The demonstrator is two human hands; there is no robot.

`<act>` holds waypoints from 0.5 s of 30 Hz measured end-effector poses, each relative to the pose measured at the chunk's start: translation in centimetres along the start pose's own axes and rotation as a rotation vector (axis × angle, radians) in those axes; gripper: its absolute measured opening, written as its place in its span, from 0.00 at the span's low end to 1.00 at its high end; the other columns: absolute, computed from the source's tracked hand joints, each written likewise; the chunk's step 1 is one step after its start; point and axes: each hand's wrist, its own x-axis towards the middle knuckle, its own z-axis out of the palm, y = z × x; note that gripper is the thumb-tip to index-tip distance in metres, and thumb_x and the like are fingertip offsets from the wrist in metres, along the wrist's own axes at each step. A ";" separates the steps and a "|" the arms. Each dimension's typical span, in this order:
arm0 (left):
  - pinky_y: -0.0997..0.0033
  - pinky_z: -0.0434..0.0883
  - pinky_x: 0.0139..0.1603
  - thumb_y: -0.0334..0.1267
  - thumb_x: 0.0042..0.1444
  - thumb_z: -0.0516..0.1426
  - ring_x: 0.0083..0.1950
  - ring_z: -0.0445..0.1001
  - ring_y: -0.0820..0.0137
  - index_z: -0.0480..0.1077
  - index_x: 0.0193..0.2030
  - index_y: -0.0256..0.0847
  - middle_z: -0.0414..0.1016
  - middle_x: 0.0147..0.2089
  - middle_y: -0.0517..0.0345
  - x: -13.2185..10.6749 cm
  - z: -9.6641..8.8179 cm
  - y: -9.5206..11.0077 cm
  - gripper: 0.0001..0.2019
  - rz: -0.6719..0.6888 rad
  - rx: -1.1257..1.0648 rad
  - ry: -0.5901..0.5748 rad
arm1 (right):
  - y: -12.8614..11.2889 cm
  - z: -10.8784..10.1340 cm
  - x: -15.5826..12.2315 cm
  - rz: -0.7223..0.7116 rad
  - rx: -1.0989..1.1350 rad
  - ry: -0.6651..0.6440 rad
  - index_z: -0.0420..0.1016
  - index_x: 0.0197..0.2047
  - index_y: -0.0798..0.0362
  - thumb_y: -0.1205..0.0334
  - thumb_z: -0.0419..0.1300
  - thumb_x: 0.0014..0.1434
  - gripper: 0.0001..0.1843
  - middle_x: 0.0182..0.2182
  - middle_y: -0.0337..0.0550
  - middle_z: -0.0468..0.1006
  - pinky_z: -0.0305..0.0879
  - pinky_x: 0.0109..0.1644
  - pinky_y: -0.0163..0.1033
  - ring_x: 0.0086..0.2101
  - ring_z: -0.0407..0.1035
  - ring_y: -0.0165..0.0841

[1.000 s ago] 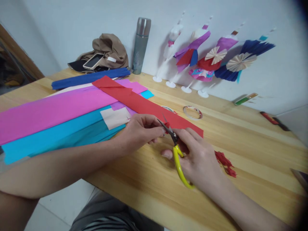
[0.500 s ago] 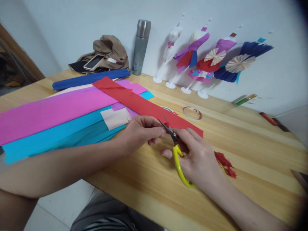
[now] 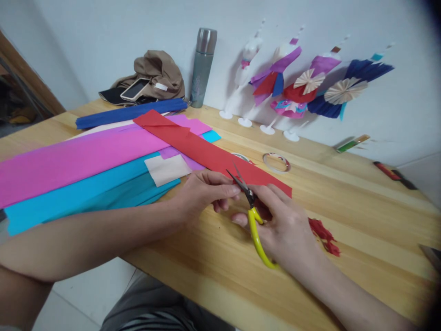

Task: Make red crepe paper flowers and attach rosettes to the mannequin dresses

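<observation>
My right hand (image 3: 280, 220) is closed around the yellow handles of a pair of scissors (image 3: 257, 234), whose dark blades are parted and point up and left. My left hand (image 3: 210, 191) pinches a small piece of red paper (image 3: 237, 180) beside the blades; fingers and blades hide most of that piece. Behind both hands a long folded strip of red crepe paper (image 3: 213, 154) lies slanting across the table. Some crumpled red scraps (image 3: 325, 235) rest to the right of my right hand.
Pink paper (image 3: 69, 158), turquoise paper (image 3: 86, 197) and a blue roll (image 3: 131, 113) lie at the left. A tape roll (image 3: 276, 162), a thermos (image 3: 204, 69), a cap with a phone (image 3: 135, 89) and several paper-dressed figures on stands (image 3: 310, 82) are along the back. A box cutter (image 3: 394, 175) lies right.
My left hand has shifted very slightly right toward the scissors, and less of the small red piece shows. My right hand and the scissors stay nearly in place.
</observation>
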 end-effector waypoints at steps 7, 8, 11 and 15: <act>0.77 0.61 0.23 0.41 0.46 0.64 0.21 0.67 0.78 0.76 0.28 0.35 0.70 0.18 0.60 0.0 0.0 -0.4 0.10 -0.020 -0.015 -0.010 | 0.0 0.1 0.1 -0.011 -0.003 0.005 0.72 0.42 0.58 0.49 0.58 0.62 0.19 0.25 0.42 0.68 0.61 0.25 0.36 0.24 0.64 0.32; 0.77 0.61 0.23 0.41 0.46 0.64 0.21 0.66 0.78 0.76 0.28 0.35 0.69 0.19 0.60 0.0 0.0 -0.5 0.10 -0.021 -0.019 -0.011 | 0.0 0.1 0.1 -0.009 0.001 0.005 0.72 0.42 0.57 0.49 0.58 0.61 0.18 0.25 0.42 0.69 0.62 0.25 0.36 0.24 0.64 0.32; 0.78 0.61 0.22 0.40 0.46 0.65 0.22 0.67 0.78 0.77 0.29 0.35 0.71 0.21 0.60 0.0 0.0 -0.2 0.09 -0.026 -0.006 -0.026 | 0.0 0.2 0.1 0.010 0.006 -0.001 0.72 0.42 0.56 0.49 0.58 0.61 0.18 0.26 0.43 0.69 0.61 0.26 0.37 0.24 0.64 0.32; 0.79 0.64 0.23 0.35 0.45 0.64 0.24 0.69 0.78 0.78 0.35 0.36 0.74 0.26 0.60 -0.1 0.2 0.8 0.09 -0.002 0.055 -0.027 | -0.1 0.1 0.0 0.040 0.005 -0.026 0.72 0.43 0.55 0.48 0.58 0.61 0.18 0.26 0.42 0.68 0.59 0.24 0.36 0.24 0.63 0.32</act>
